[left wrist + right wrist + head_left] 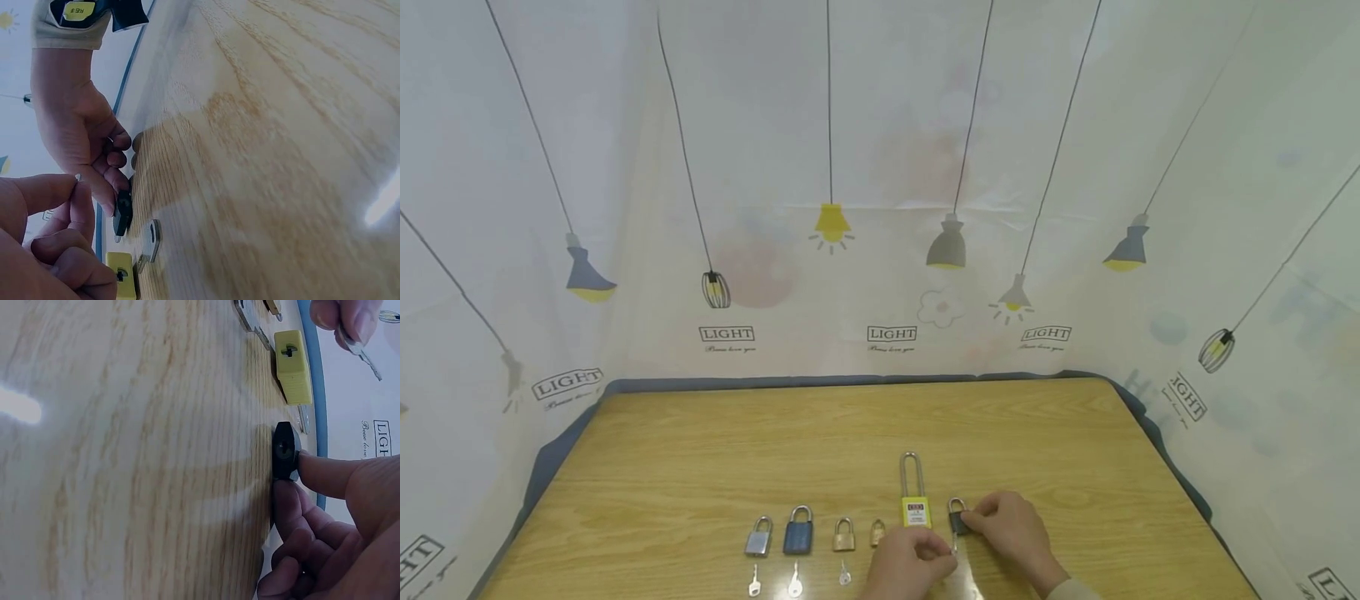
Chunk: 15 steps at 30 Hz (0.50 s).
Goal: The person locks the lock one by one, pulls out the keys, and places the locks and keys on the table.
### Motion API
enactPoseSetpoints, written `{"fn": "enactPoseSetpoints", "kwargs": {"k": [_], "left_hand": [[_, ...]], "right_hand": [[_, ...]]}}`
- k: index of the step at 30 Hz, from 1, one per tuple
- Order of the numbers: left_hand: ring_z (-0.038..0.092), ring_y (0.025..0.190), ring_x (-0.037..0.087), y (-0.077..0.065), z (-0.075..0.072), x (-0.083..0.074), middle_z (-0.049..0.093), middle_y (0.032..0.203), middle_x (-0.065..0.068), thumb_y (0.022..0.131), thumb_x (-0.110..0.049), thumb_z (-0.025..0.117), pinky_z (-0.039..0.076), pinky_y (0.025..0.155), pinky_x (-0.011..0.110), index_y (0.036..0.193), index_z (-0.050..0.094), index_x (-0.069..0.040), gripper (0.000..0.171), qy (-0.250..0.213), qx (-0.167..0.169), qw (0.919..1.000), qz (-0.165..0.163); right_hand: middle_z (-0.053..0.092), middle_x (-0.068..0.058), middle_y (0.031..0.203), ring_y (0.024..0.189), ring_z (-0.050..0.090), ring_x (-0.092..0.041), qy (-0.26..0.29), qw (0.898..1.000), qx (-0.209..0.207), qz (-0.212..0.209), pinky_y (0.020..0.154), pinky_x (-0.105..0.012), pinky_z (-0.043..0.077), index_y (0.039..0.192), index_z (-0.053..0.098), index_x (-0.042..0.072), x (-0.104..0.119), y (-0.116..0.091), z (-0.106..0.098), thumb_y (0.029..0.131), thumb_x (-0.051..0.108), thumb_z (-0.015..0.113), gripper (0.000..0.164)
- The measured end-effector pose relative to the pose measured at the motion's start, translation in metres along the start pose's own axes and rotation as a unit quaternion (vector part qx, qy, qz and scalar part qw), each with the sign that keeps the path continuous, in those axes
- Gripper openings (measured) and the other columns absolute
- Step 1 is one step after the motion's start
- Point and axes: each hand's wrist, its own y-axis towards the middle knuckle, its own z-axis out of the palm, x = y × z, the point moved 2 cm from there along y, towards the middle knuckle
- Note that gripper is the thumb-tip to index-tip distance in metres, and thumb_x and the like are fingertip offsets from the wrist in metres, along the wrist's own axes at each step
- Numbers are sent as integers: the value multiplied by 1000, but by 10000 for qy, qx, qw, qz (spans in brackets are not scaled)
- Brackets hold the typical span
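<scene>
A small black padlock (pixel 958 523) lies on the wooden table with its shackle pointing away. My right hand (pixel 1017 535) pinches its body between thumb and fingers. In the right wrist view the keyhole end of the black padlock (pixel 285 450) faces the camera. A small silver key (pixel 359 349) is pinched between thumb and finger of my left hand (pixel 908 563), held above the table near that keyhole end. Left of the black padlock lies a yellow long-shackle padlock (pixel 916 512). Another key (pixel 151 242) rests on the table before it, hidden by my left hand in the head view.
Farther left stand in a row a silver padlock (pixel 758 542), a blue padlock (pixel 798 536), a brass padlock (pixel 844 540) and a smaller brass padlock (pixel 877 532). Keys (pixel 795 581) lie in front of several. A lamp-printed curtain (pixel 880 275) surrounds the table (pixel 775 425).
</scene>
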Motion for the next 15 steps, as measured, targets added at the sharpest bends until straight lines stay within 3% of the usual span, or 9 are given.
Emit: {"fn": "enactPoseSetpoints", "kwargs": {"k": [7,15], "left_hand": [[54,67,10,-1,2,-1,62,70,-11,76,-24,77,45,60,33,76,68,-21,10,155,-165,9997,-99],[53,58,5,3,14,1,60,63,-15,75,-25,78,45,55,32,71,66,-27,13,882,-538,9945,-153]], "right_hand": [[68,0,79,69,54,-14,-13,9999,-127,-5,61,-33,43,79,69,12,0,0,0,80,33,74,21],[70,-3,88,78,60,-17,-1,9982,-594,4,70,-40,50,92,70,10,-5,6,-10,87,31,65,22]]}}
